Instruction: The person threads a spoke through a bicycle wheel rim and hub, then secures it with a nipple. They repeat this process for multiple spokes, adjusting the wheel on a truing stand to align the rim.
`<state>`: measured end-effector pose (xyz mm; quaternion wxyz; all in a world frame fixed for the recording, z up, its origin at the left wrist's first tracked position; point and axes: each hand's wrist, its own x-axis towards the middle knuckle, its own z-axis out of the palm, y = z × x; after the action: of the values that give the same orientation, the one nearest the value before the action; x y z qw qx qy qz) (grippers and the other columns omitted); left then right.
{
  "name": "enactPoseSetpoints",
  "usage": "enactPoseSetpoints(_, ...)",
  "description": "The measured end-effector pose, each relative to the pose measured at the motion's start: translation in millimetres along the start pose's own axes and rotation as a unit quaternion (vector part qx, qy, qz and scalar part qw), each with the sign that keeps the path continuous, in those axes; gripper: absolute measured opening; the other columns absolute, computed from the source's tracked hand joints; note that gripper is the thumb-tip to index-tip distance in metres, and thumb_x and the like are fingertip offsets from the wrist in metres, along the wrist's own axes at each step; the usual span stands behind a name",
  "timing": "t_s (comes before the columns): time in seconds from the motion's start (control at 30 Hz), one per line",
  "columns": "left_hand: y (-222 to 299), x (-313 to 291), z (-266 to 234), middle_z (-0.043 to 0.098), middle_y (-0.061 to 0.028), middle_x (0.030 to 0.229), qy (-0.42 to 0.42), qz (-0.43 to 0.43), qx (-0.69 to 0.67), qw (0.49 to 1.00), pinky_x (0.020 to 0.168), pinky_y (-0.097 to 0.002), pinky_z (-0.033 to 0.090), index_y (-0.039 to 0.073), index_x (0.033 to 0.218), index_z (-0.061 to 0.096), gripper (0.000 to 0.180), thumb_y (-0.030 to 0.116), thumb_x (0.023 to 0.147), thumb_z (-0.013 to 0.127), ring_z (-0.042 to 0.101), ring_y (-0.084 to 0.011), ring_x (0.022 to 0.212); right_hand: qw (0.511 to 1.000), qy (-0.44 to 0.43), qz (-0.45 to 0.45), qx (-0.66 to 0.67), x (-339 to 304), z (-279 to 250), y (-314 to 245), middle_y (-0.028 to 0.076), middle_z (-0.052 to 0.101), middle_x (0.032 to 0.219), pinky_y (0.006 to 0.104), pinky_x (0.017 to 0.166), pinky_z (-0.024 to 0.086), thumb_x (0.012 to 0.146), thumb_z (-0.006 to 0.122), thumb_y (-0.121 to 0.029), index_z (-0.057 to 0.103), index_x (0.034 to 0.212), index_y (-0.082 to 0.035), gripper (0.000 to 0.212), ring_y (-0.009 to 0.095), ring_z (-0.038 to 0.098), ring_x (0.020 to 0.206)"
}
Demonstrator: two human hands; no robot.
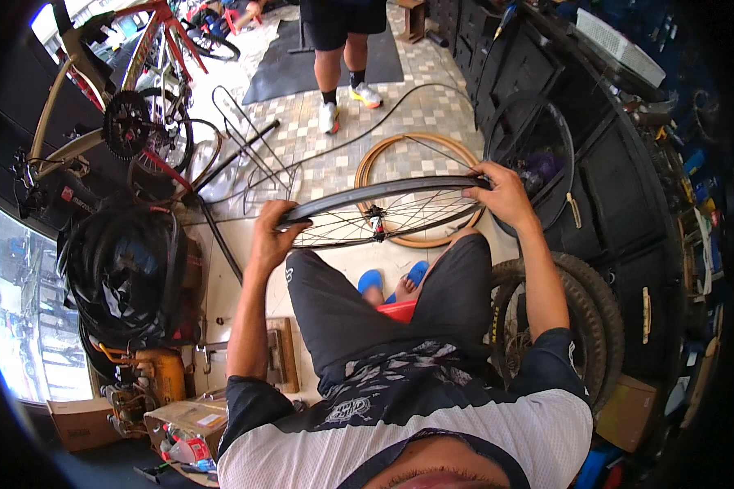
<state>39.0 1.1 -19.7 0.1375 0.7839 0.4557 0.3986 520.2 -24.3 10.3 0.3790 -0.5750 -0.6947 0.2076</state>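
Above my knees I hold a bare bicycle wheel (pixel 383 194) with a black rim, thin spokes and a small hub, tilted so it looks like a flat oval. My left hand (pixel 276 232) is closed round the rim's left end, thumb along the inner side. At the opposite end, my right hand (pixel 499 196) grips the rim, fingers over the outside and thumb inside. No tyre shows on this rim. Behind the wheel, tan tyres (pixel 420 137) lie on the tiled floor, partly hidden by the rim and spokes.
Bicycle frames (pixel 151 57) and a wire stand (pixel 257 147) are at the left, above a pile of black tyres (pixel 122 281). Knobby tyres (pixel 599 326) and another wheel (pixel 569 147) lean at the right by black cabinets (pixel 530 57). A person (pixel 347 65) stands ahead.
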Motion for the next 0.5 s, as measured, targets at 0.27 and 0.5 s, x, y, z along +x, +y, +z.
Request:
enactPoseSetpoints(0.27,-49,-48,78,0.068,-0.0085,0.097,-0.105,-0.096,0.025,0.989,0.093,-0.045,0.043,0.005,0.106,0.07,0.03,0.018,0.084,0.086,0.059,-0.0321,0.1,0.983,-0.122,0.085,-0.11,-24,74,74,0.014,0.076,0.111,0.0453,0.088,0.053,0.083,0.085,-0.022,0.07,0.113,-0.009,0.036,0.039,0.071,0.106)
enactPoseSetpoints(0.5,-50,-27,96,0.07,-0.0176,0.099,-0.187,-0.167,-0.006,0.968,0.086,-0.0471,0.051,0.003,0.1,0.065,0.027,0.015,0.085,0.084,0.065,-0.0393,0.097,0.973,-0.156,0.13,-0.106,-27,84,104,0.014,0.075,0.111,0.0461,0.09,0.052,0.084,0.085,-0.021,0.068,0.11,-0.006,0.035,0.038,0.07,0.109)
